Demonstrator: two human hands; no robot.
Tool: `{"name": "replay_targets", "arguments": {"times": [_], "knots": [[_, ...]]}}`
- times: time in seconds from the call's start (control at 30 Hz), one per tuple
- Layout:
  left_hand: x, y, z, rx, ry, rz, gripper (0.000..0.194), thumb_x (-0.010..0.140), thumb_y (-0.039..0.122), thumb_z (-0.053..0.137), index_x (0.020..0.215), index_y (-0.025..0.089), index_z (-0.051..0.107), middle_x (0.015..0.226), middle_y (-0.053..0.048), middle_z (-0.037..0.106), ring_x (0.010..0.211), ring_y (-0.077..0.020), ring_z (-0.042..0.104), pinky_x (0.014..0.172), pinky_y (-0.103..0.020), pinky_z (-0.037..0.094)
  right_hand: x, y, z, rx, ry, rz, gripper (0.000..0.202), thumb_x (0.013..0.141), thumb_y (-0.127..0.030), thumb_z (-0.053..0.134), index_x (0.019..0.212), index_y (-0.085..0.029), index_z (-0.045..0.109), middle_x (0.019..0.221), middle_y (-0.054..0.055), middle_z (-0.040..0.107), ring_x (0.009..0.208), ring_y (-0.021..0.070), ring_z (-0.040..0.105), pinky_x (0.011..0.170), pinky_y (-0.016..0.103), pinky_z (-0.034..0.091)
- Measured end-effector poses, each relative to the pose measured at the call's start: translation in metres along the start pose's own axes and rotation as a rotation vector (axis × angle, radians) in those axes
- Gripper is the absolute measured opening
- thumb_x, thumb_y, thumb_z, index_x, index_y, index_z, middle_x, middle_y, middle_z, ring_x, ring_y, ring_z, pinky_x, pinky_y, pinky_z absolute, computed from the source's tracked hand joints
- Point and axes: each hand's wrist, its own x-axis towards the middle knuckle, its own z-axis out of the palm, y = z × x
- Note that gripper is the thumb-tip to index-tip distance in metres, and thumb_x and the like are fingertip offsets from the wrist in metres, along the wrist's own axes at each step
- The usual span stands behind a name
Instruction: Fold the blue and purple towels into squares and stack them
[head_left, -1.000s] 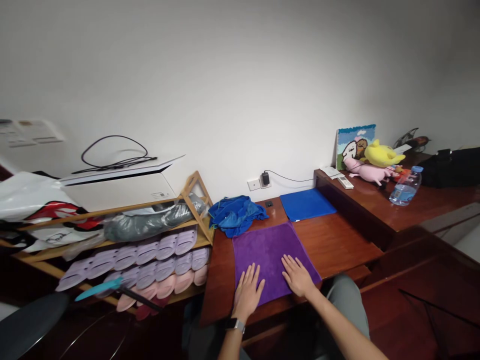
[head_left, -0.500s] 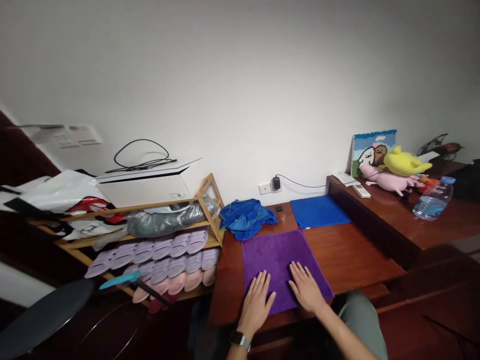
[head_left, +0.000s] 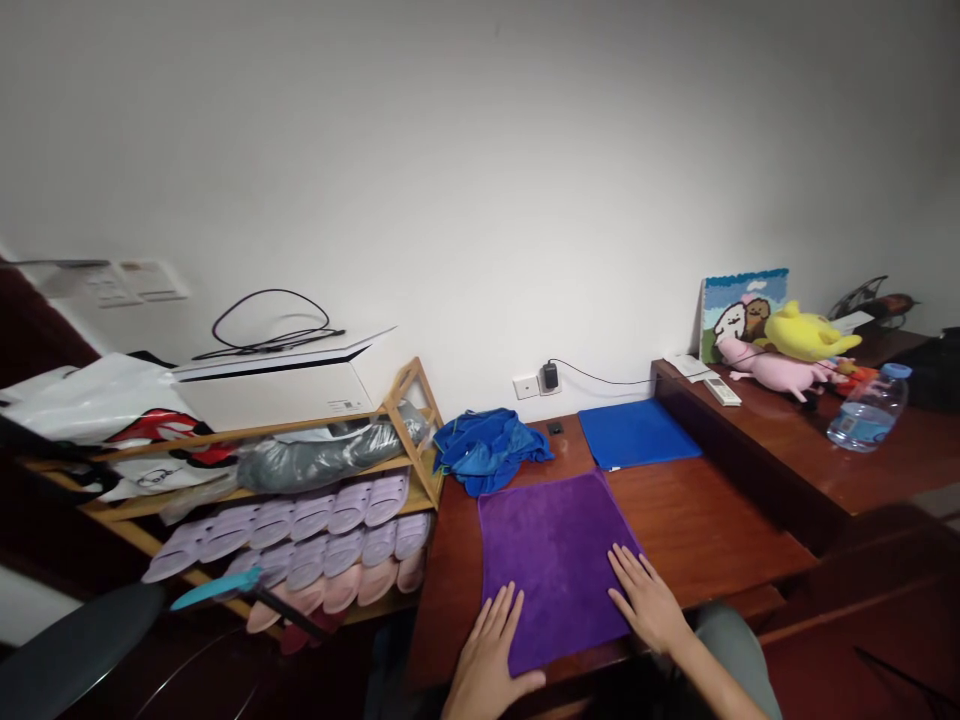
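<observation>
A purple cloth [head_left: 555,560] lies spread out flat on the brown wooden desk [head_left: 720,520], reaching its front edge. My left hand [head_left: 487,650] rests on the cloth's near left edge, palm down with fingers apart. On the right edge of the cloth lies my right hand [head_left: 645,598], also flat, its fingers stretched forward. Neither hand grips anything. Behind the purple cloth, a crumpled heap of blue cloth [head_left: 491,448] sits at the back left. A flat blue cloth [head_left: 637,433] lies at the back right.
Left of the desk stands a wooden rack [head_left: 416,425] with lilac slippers [head_left: 311,515] and a white box [head_left: 285,385]. A raised desk section on the right holds a water bottle [head_left: 870,410], plush toys [head_left: 806,330] and a remote [head_left: 722,391]. A charger [head_left: 551,375] is plugged into the wall.
My hands have moved apart and nearer to me, the left toward the cloth's near left edge, the right to its right edge. The view has shifted slightly.
</observation>
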Motion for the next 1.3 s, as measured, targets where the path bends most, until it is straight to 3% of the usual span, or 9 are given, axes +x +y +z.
{"name": "replay_targets", "arguments": {"times": [0.07,0.23,0.37,0.5,0.6,0.73,0.97,1.13,1.3], "knots": [[-0.006,0.002,-0.005,-0.023,-0.038,-0.003,0.117,0.075,0.041,0.085,0.169,0.037,0.015,0.176,-0.004,0.016,0.16,-0.0333,0.024,0.128,-0.058,0.033,0.0,0.001,-0.002,0.005,-0.01,0.003,0.065,0.108,-0.057,0.033,0.165,-0.024,0.032,0.169,0.006,0.034,0.157,0.0242,0.033,0.129,0.046,0.028],[-0.015,0.006,-0.003,-0.048,-0.026,-0.068,0.108,0.068,0.005,0.065,0.164,0.043,0.032,0.174,0.006,0.023,0.16,-0.0259,0.026,0.13,-0.052,0.033,0.001,-0.004,-0.012,0.045,-0.058,0.012,0.063,0.108,-0.056,0.034,0.165,-0.028,0.032,0.169,0.005,0.035,0.157,0.024,0.032,0.13,0.047,0.028],[-0.026,-0.003,0.009,-0.073,0.031,-0.101,0.099,0.065,0.006,0.064,0.156,0.041,0.049,0.168,0.005,0.038,0.154,-0.0269,0.041,0.126,-0.049,0.041,-0.006,-0.005,-0.032,0.088,-0.105,0.035,0.06,0.108,-0.055,0.034,0.162,-0.029,0.04,0.169,0.003,0.037,0.158,0.0242,0.032,0.131,0.048,0.027],[-0.043,-0.02,0.018,-0.098,0.156,-0.048,0.07,0.08,0.014,0.062,0.143,0.043,0.063,0.152,0.005,0.061,0.137,-0.024,0.062,0.115,-0.04,0.053,-0.032,0.008,-0.053,0.134,-0.085,-0.019,0.055,0.105,-0.055,0.043,0.156,-0.036,0.051,0.166,0.004,0.043,0.155,0.0281,0.038,0.129,0.053,0.03],[-0.052,-0.026,0.017,-0.115,0.266,-0.016,0.053,0.09,0.021,0.059,0.136,0.045,0.069,0.139,0.005,0.072,0.124,-0.0215,0.071,0.106,-0.033,0.059,-0.058,0.024,-0.058,0.168,-0.097,-0.127,0.062,0.095,-0.058,0.061,0.154,-0.04,0.053,0.163,0.006,0.048,0.151,0.033,0.044,0.125,0.054,0.038],[-0.05,-0.019,0.006,-0.144,0.352,-0.016,0.04,0.098,0.03,0.055,0.131,0.042,0.073,0.129,0.003,0.078,0.115,-0.0202,0.076,0.1,-0.029,0.062,-0.076,0.032,-0.057,0.179,-0.015,-0.065,0.041,0.101,-0.043,0.054,0.14,-0.044,0.067,0.145,0.003,0.067,0.135,0.0289,0.062,0.114,0.045,0.053],[-0.036,-0.008,-0.045,-0.306,0.344,-0.136,0.036,0.102,0.041,0.05,0.128,0.041,0.075,0.122,0.003,0.08,0.11,-0.0203,0.077,0.098,-0.028,0.063,-0.053,0.018,-0.095,0.288,0.094,-0.029,0.036,0.106,-0.04,0.046,0.129,-0.038,0.074,0.122,0.005,0.078,0.113,0.0276,0.074,0.1,0.043,0.062],[-0.021,0.004,-0.112,-0.45,0.434,-0.221,0.038,0.098,0.06,0.054,0.115,0.038,0.08,0.114,0.001,0.083,0.104,-0.0228,0.078,0.096,-0.032,0.064,-0.039,0.02,-0.162,0.316,0.323,-0.052,0.032,0.105,-0.042,0.051,0.124,-0.032,0.076,0.117,0.008,0.08,0.106,0.0271,0.076,0.097,0.043,0.063],[0.023,0.034,-0.188,-0.526,0.578,-0.166,0.036,0.094,0.06,0.062,0.101,0.032,0.083,0.1,-0.001,0.084,0.092,-0.0232,0.08,0.086,-0.033,0.066,-0.03,0.026,-0.238,0.315,0.507,-0.058,0.029,0.101,-0.041,0.06,0.122,-0.029,0.077,0.116,0.006,0.08,0.103,0.0264,0.078,0.098,0.042,0.064]]}}
